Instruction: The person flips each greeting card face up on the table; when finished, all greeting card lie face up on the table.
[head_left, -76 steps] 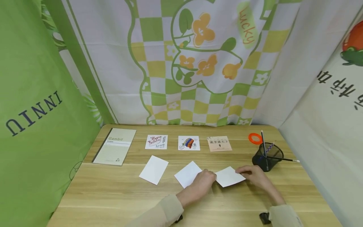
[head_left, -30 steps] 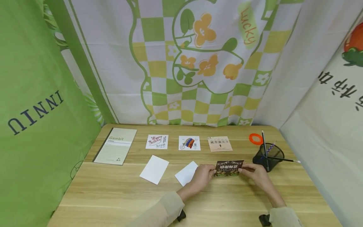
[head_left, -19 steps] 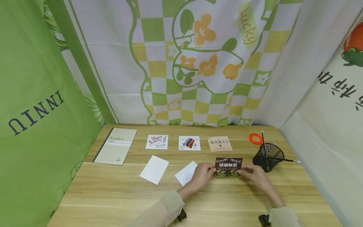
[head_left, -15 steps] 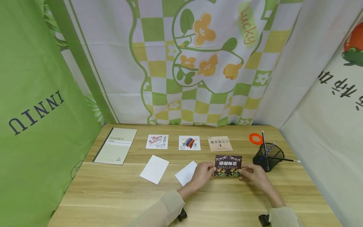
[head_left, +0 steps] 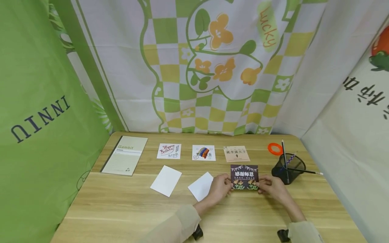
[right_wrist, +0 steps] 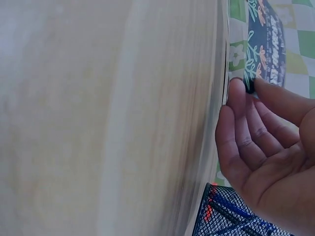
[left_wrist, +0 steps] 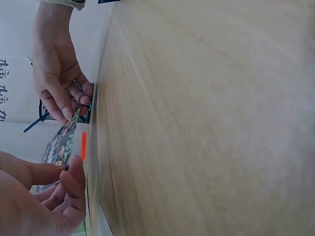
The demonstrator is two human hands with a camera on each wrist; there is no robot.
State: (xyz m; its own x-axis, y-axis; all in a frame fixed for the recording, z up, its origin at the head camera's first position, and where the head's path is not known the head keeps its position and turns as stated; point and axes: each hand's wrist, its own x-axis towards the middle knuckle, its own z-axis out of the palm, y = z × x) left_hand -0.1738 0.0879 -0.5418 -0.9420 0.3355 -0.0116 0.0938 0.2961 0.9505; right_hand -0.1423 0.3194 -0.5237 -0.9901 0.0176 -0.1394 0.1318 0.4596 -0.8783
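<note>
A dark greeting card (head_left: 244, 172) with white lettering, bunting and yellow flowers faces the head camera. My left hand (head_left: 219, 187) pinches its lower left corner between thumb and fingers. At the lower right corner, my right hand (head_left: 275, 189) pinches it the same way. The left wrist view shows the card (left_wrist: 65, 142) raised above the table, held between both hands. In the right wrist view, thumb and forefinger meet on the card's edge, the other fingers bent below. Left of my left hand lies a blank white card (head_left: 200, 186), partly covered by that hand.
Another blank card (head_left: 166, 181) lies further left. Behind are a Happy Birthday card (head_left: 169, 151), a white card with a colourful drawing (head_left: 203, 153) and a beige card (head_left: 236, 154). A notebook (head_left: 124, 156) is at far left; a mesh pencil cup (head_left: 288, 170) and orange ring (head_left: 275, 149) stand right.
The card in my hands showed its blank white side near the table earlier. It has been lifted and tilted up, so the dark printed side now faces the head camera.
</note>
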